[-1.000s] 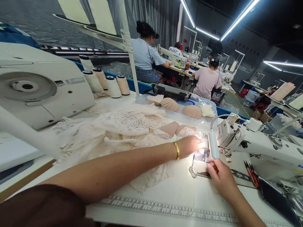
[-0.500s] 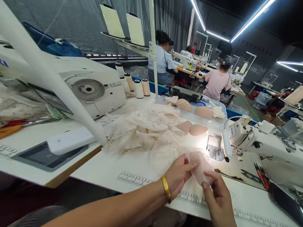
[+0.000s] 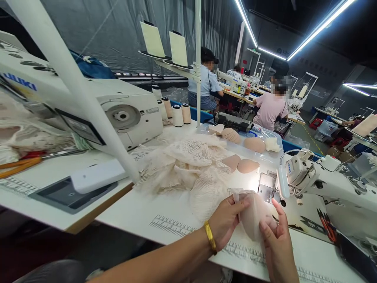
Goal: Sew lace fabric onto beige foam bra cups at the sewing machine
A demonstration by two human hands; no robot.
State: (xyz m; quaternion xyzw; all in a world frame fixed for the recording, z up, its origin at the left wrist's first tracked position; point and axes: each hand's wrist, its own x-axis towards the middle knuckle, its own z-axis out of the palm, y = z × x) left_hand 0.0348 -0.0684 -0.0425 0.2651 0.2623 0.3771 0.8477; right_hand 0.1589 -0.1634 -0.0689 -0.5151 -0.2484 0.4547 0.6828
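Note:
My left hand point(image 3: 226, 222), with a gold bracelet at the wrist, pinches a sheer pale, cup-shaped piece of fabric point(image 3: 251, 218) between thumb and fingers. On the fabric's right side, my right hand point(image 3: 279, 239) has its thumb in front and some fingertips behind, faintly visible through the mesh; its index finger points up, off the cloth. The piece is held above the table edge, just in front of the lit needle plate point(image 3: 266, 186) of a sewing machine point(image 3: 297, 169). Cream lace fabric point(image 3: 191, 165) lies heaped to the left, beside beige foam cups point(image 3: 247, 166).
Thread snips point(image 3: 313, 225) and orange-handled scissors point(image 3: 328, 226) lie at the right. A clear plastic tray point(image 3: 265, 155) holds more cups. At the left stand another machine point(image 3: 129, 114), a slanted white pole point(image 3: 79, 94) and thread cones point(image 3: 177, 116). Other people sit at machines behind.
The sheer fabric has been spread more upright and wider. My right index finger has lifted from it, and that hand has shifted slightly right. The camera view has turned slightly left.

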